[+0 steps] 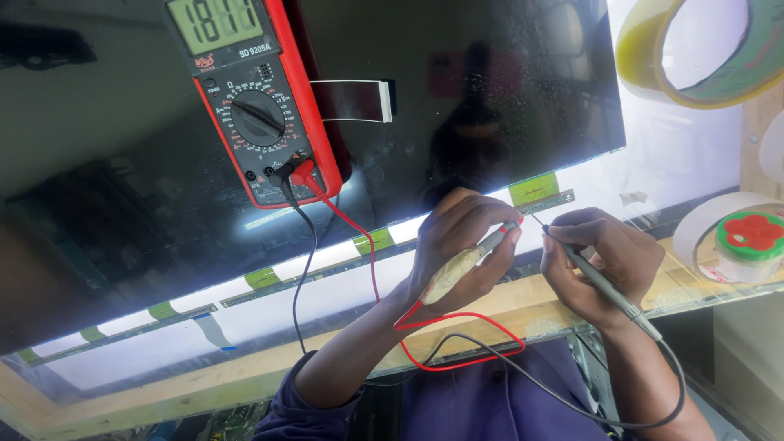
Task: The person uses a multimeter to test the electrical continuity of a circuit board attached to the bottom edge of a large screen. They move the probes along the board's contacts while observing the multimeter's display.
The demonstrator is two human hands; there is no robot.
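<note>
Looking down, head view: a large dark glossy display panel (490, 82) lies flat on a lit white surface, framed by a pale wooden bench edge (245, 371).
Left hand (457, 245): fingers closed around a red-tipped test probe with a yellowish taped handle (469, 260), its tip pointing at the panel's lower edge.
Right hand (600, 261): fingers pinched around a slim black test probe (600, 282), held like a pen, its thin needle tip reaching toward the same edge.
Probe tips: close together, just beside a narrow circuit strip with green tabs (535, 189) that runs along the panel's edge; whether either tip touches the strip cannot be told.
Meter: a red-cased digital multimeter with a round black dial (261, 106) rests on the dark panel, well apart from the hands, its display lit with digits.
Red lead (371, 253): runs from the meter's sockets down to the left hand, looping below the wrist.
Black lead (302, 278): drops from the meter, passes under the left forearm and curves round to the right hand's probe.
Ribbon: a flat white ribbon cable (351, 100) lies on the panel just right of the meter.
Far right: a yellowish transparent tape roll (653, 65) above, and a white tape roll with a green-and-red round lid (751, 237) near the right hand.
</note>
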